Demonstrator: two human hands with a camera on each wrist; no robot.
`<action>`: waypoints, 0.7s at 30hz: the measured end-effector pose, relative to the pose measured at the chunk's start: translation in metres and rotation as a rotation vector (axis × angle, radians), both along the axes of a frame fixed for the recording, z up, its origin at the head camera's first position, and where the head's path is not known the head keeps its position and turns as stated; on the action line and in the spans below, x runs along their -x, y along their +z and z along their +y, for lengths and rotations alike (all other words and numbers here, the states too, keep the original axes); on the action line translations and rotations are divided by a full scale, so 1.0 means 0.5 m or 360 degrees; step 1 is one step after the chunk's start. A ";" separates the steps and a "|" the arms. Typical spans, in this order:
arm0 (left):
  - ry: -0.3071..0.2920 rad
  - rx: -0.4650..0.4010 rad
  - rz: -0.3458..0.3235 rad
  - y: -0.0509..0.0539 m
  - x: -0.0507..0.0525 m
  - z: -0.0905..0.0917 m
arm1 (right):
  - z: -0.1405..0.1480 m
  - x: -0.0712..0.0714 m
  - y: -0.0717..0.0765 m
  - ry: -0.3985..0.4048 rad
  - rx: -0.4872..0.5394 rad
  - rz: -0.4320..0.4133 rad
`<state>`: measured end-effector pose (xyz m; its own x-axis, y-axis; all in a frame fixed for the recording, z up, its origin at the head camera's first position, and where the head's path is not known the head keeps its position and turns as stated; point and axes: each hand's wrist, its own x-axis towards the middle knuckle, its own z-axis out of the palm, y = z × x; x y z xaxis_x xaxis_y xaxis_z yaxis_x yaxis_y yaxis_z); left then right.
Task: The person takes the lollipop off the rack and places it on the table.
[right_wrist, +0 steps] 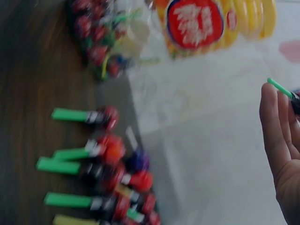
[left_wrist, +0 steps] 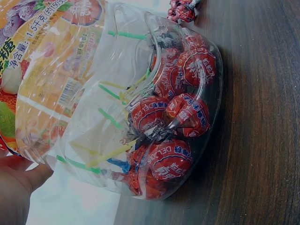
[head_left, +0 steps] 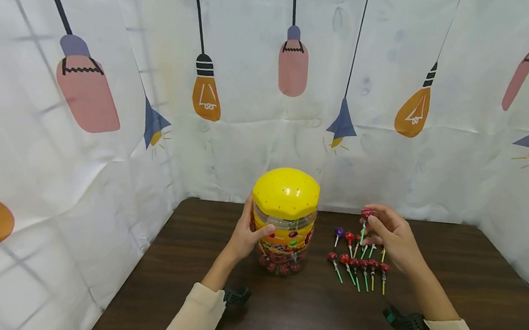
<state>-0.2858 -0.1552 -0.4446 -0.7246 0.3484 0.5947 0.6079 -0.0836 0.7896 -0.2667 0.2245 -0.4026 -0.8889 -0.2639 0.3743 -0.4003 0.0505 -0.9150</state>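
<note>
A clear plastic candy jar (head_left: 284, 239) with a yellow lid (head_left: 286, 192) stands upright on the table. My left hand (head_left: 246, 232) grips its left side, the thumb lying across the front label. In the left wrist view, red-wrapped lollipops (left_wrist: 168, 161) lie in the jar's bottom, with green and yellow sticks. To the right of the jar, my right hand (head_left: 394, 236) pinches a red lollipop (head_left: 366, 213) with a green stick, raised above the table. Under and before that hand, lollipops (head_left: 345, 258) lie in two rows, the back row partly hidden by the fingers.
The dark wooden table (head_left: 180, 283) ends at a white curtain (head_left: 242, 148) printed with hanging lamps, which rises behind it and on both sides. A purple lollipop (head_left: 339, 232) lies at the left end of the back row. Both wrists wear dark bands.
</note>
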 end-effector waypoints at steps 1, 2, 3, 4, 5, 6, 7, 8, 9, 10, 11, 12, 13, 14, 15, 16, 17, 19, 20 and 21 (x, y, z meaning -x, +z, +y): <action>-0.0004 -0.0002 -0.0003 0.001 0.000 0.001 | 0.012 -0.001 -0.008 0.0006 -0.0005 -0.0009; -0.0006 -0.0004 0.0001 0.001 0.000 0.002 | 0.024 -0.001 -0.016 0.0012 -0.0007 -0.0017; -0.0007 -0.0004 0.0003 0.002 0.000 0.004 | 0.037 -0.002 -0.024 0.0021 0.0000 -0.0030; -0.0008 -0.0004 0.0005 0.002 0.000 0.005 | 0.050 -0.001 -0.032 0.0030 0.0007 -0.0044; -0.0005 -0.0001 0.0004 0.003 0.000 0.005 | 0.064 0.000 -0.041 0.0038 0.0014 -0.0054; -0.0002 0.0000 -0.0001 0.004 0.000 0.006 | 0.077 0.000 -0.048 0.0046 0.0034 -0.0071; -0.0003 0.0000 -0.0001 0.005 0.001 0.006 | 0.088 0.001 -0.056 0.0045 0.0048 -0.0085; -0.0005 -0.0001 0.0001 0.005 0.001 0.006 | 0.099 0.002 -0.063 0.0036 0.0055 -0.0094; -0.0007 -0.0003 0.0000 0.006 0.001 0.005 | 0.109 0.004 -0.070 0.0030 0.0061 -0.0105; -0.0006 -0.0005 -0.0003 0.006 0.001 0.005 | 0.118 0.005 -0.075 0.0022 0.0060 -0.0113; -0.0010 -0.0010 -0.0001 0.006 0.001 0.004 | 0.125 0.006 -0.080 0.0012 0.0054 -0.0121; -0.0013 -0.0014 0.0000 0.005 0.001 0.003 | 0.131 0.007 -0.083 0.0009 0.0058 -0.0133; -0.0009 -0.0013 0.0001 0.005 0.001 0.002 | 0.137 0.008 -0.087 0.0005 0.0052 -0.0138; -0.0006 -0.0015 -0.0001 0.005 0.000 0.002 | 0.141 0.010 -0.090 0.0003 0.0040 -0.0142; -0.0001 -0.0014 -0.0005 0.005 -0.001 0.001 | 0.146 0.012 -0.092 0.0003 0.0034 -0.0145; 0.0002 -0.0015 -0.0010 0.005 -0.001 0.001 | 0.150 0.014 -0.095 0.0003 0.0024 -0.0150; 0.0003 -0.0015 -0.0014 0.005 -0.002 0.001 | 0.153 0.015 -0.099 -0.0003 0.0010 -0.0155; 0.0012 -0.0009 -0.0024 0.004 -0.001 0.001 | 0.160 0.017 -0.107 -0.0011 -0.0018 -0.0164; 0.0009 -0.0009 -0.0025 0.003 -0.001 0.001 | 0.163 0.018 -0.112 -0.0012 -0.0033 -0.0171; 0.0008 -0.0007 -0.0022 0.001 0.000 0.001 | 0.167 0.018 -0.116 -0.0015 -0.0046 -0.0180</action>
